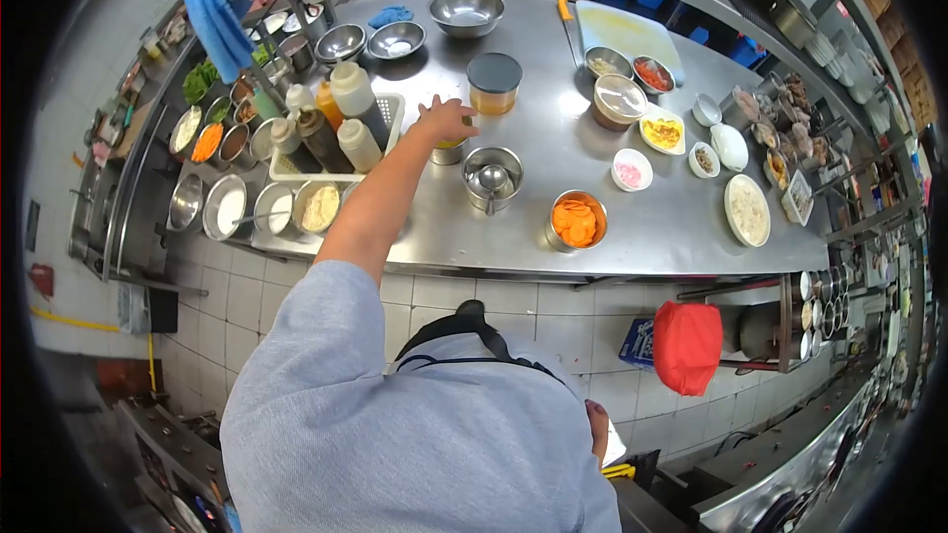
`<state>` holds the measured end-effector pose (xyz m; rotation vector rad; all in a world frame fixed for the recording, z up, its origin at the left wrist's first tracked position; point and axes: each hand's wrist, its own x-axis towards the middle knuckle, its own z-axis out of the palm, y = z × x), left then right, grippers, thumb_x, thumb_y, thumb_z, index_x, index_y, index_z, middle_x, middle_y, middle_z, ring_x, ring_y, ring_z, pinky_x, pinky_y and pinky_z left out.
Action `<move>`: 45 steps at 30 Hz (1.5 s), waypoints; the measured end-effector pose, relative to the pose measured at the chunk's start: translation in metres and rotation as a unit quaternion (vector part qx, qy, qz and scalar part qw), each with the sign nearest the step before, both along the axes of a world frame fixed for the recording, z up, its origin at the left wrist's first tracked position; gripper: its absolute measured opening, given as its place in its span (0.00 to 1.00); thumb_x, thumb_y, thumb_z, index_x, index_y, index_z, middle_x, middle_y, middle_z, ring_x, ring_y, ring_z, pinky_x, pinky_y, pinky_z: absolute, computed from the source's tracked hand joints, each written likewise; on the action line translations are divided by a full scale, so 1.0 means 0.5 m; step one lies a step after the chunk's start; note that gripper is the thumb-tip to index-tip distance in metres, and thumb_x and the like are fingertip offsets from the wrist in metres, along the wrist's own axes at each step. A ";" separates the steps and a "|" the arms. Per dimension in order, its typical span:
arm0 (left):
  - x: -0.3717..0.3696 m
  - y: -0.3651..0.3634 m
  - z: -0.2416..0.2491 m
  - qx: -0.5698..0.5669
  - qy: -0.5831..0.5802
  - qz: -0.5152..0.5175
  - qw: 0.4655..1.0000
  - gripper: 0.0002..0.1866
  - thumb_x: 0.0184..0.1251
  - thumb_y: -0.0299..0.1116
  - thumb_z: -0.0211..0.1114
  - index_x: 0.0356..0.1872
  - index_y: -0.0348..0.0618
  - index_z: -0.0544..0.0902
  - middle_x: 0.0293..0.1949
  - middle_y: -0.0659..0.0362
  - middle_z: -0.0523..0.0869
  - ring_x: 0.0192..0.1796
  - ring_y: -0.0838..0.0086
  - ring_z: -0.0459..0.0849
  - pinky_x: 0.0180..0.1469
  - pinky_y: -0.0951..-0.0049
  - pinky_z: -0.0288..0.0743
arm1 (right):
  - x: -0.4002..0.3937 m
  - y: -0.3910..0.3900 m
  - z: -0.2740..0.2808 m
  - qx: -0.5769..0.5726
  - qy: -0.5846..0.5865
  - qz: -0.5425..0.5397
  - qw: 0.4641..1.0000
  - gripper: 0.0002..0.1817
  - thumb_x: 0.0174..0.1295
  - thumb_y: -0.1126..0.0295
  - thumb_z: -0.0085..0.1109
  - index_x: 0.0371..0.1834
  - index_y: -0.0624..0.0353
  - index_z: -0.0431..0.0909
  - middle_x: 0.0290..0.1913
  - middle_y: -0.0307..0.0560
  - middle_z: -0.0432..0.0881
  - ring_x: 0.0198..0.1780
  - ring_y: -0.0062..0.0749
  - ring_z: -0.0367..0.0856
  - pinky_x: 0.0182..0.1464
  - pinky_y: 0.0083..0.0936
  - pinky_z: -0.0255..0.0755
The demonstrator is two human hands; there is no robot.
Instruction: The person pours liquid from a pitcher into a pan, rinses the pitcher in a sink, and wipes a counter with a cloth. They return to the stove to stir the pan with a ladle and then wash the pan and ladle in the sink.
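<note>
- Fingers of the left hand [449, 122] are spread apart over a small metal tin [447, 153]; whether they touch it, I cannot tell.
- Small metal tin sits on the steel table [538, 153], directly below those fingers and partly hidden by them.
- Right of the fingers and slightly beyond them stands a lidded tub [494, 84] with amber contents.
- Right of the fingers and closer to the body is a metal pot [492, 179] with a ladle [491, 181] in it.
- Farther right and nearer the table's front edge, a metal container [578, 221] holds orange slices.
- Left of the fingers, squeeze bottles [354, 89] stand in a white basket [395, 116].
- Beyond the fingers rest metal bowls [466, 13] and a blue cloth [390, 16].
- Right hand [597, 426] is low beside the body, near something white [614, 445]; its finger state and any grip are unclear.
</note>
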<state>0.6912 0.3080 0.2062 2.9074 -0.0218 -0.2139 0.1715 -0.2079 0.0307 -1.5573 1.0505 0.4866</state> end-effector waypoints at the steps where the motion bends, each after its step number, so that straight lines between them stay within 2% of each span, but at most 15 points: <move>1: 0.010 -0.001 -0.007 -0.001 0.027 -0.011 1.000 0.34 0.48 0.64 0.68 0.60 0.69 0.79 0.71 0.60 0.66 0.73 0.45 0.58 0.66 0.27 0.51 | 0.020 0.021 -0.005 0.005 0.005 -0.007 1.000 0.14 0.65 0.66 0.57 0.52 0.57 0.75 0.37 0.42 0.82 0.27 0.28 0.79 0.25 0.24 0.73; 3: 0.019 0.002 -0.004 -0.011 0.050 -0.023 0.998 0.34 0.47 0.63 0.69 0.60 0.69 0.80 0.69 0.60 0.68 0.71 0.47 0.60 0.66 0.30 0.53 | 0.050 0.062 -0.010 -0.022 -0.022 0.023 0.999 0.14 0.66 0.66 0.57 0.53 0.57 0.75 0.38 0.41 0.82 0.28 0.27 0.79 0.27 0.23 0.73; 6: 0.018 0.010 0.015 -0.016 0.072 -0.041 0.996 0.34 0.46 0.61 0.71 0.58 0.68 0.80 0.66 0.61 0.70 0.67 0.49 0.65 0.66 0.35 0.57 | 0.093 0.095 0.013 -0.002 -0.009 0.062 0.998 0.15 0.67 0.66 0.56 0.54 0.57 0.76 0.39 0.40 0.83 0.30 0.25 0.79 0.29 0.23 0.74; 7: 0.013 0.017 0.015 -0.008 0.074 -0.056 0.996 0.33 0.45 0.60 0.71 0.57 0.68 0.80 0.65 0.62 0.71 0.66 0.50 0.66 0.65 0.37 0.59 | 0.095 0.079 -0.023 0.060 -0.006 0.070 0.996 0.16 0.66 0.65 0.57 0.55 0.56 0.76 0.40 0.41 0.83 0.31 0.27 0.80 0.30 0.23 0.74; 9: -0.005 0.026 0.015 -0.001 0.077 -0.065 0.995 0.33 0.46 0.60 0.71 0.57 0.67 0.80 0.64 0.62 0.72 0.65 0.51 0.66 0.65 0.38 0.60 | 0.097 0.044 -0.059 0.046 0.025 0.084 0.995 0.17 0.66 0.63 0.57 0.55 0.56 0.76 0.40 0.42 0.83 0.31 0.28 0.81 0.30 0.24 0.75; 10: -0.004 0.033 0.015 0.009 0.068 -0.090 0.994 0.33 0.46 0.60 0.72 0.57 0.67 0.80 0.64 0.62 0.72 0.65 0.51 0.67 0.64 0.39 0.61 | 0.107 0.032 -0.075 0.033 0.042 0.083 0.995 0.17 0.65 0.62 0.57 0.55 0.55 0.76 0.40 0.43 0.83 0.31 0.28 0.81 0.31 0.25 0.75; 11: -0.010 0.038 0.011 0.015 0.070 -0.105 0.992 0.34 0.46 0.61 0.72 0.58 0.67 0.79 0.64 0.62 0.72 0.65 0.52 0.67 0.64 0.40 0.62 | 0.115 0.009 -0.087 0.067 0.053 0.031 0.996 0.18 0.64 0.60 0.58 0.55 0.54 0.76 0.40 0.43 0.83 0.32 0.30 0.83 0.32 0.27 0.76; 14: -0.039 0.046 0.021 0.021 0.078 -0.122 0.989 0.35 0.47 0.62 0.72 0.59 0.68 0.79 0.65 0.62 0.71 0.65 0.52 0.67 0.63 0.41 0.63 | 0.170 -0.023 -0.077 0.050 0.045 0.001 0.998 0.15 0.63 0.63 0.57 0.52 0.53 0.76 0.39 0.41 0.83 0.33 0.29 0.82 0.32 0.26 0.74; 20: -0.104 0.058 0.037 0.014 0.058 -0.154 0.986 0.34 0.48 0.59 0.73 0.60 0.67 0.78 0.66 0.59 0.71 0.65 0.53 0.68 0.61 0.41 0.65 | 0.287 -0.036 -0.050 0.040 0.020 0.035 0.998 0.15 0.64 0.63 0.58 0.52 0.53 0.76 0.39 0.40 0.83 0.32 0.27 0.81 0.32 0.27 0.73; 27: -0.148 0.062 0.056 0.007 0.058 -0.188 0.981 0.34 0.47 0.54 0.74 0.59 0.64 0.79 0.66 0.58 0.71 0.66 0.53 0.66 0.62 0.42 0.64 | 0.329 -0.020 -0.040 0.048 0.023 0.046 0.998 0.13 0.64 0.68 0.57 0.52 0.54 0.76 0.36 0.39 0.82 0.30 0.26 0.81 0.28 0.22 0.73; 35: -0.168 0.081 0.050 -0.003 0.054 -0.287 0.956 0.29 0.46 0.47 0.74 0.55 0.63 0.81 0.66 0.56 0.70 0.70 0.52 0.62 0.67 0.43 0.59 | 0.288 -0.030 -0.072 0.055 0.054 0.053 0.996 0.13 0.66 0.64 0.58 0.52 0.54 0.76 0.37 0.40 0.82 0.31 0.26 0.82 0.27 0.22 0.71; 40: -0.172 0.087 0.055 -0.012 0.048 -0.306 0.951 0.27 0.46 0.47 0.74 0.52 0.62 0.82 0.65 0.56 0.71 0.69 0.51 0.63 0.69 0.44 0.56 | 0.286 -0.011 -0.072 0.044 0.057 0.050 0.996 0.13 0.66 0.64 0.58 0.52 0.53 0.76 0.38 0.39 0.82 0.32 0.26 0.82 0.27 0.22 0.72; 42: -0.171 0.085 0.056 -0.019 0.049 -0.316 0.947 0.25 0.47 0.47 0.74 0.50 0.61 0.84 0.63 0.57 0.72 0.69 0.51 0.64 0.69 0.44 0.55 | 0.287 -0.003 -0.068 0.046 0.049 0.056 0.996 0.12 0.65 0.65 0.56 0.51 0.51 0.76 0.38 0.38 0.83 0.32 0.26 0.82 0.31 0.25 0.74; 44: -0.168 0.087 0.056 -0.029 0.071 -0.322 0.944 0.21 0.51 0.51 0.73 0.47 0.60 0.86 0.61 0.59 0.75 0.68 0.57 0.65 0.70 0.38 0.53 | 0.284 0.004 -0.066 0.050 0.036 0.043 0.997 0.12 0.65 0.65 0.56 0.50 0.51 0.76 0.37 0.38 0.83 0.32 0.25 0.82 0.31 0.25 0.74; 45: -0.169 0.086 0.056 -0.040 0.061 -0.324 0.943 0.18 0.53 0.52 0.72 0.43 0.59 0.88 0.57 0.59 0.77 0.67 0.58 0.67 0.70 0.37 0.52 | 0.279 0.007 -0.063 0.056 0.024 0.040 0.997 0.12 0.65 0.65 0.56 0.50 0.51 0.76 0.37 0.37 0.83 0.32 0.25 0.82 0.31 0.24 0.74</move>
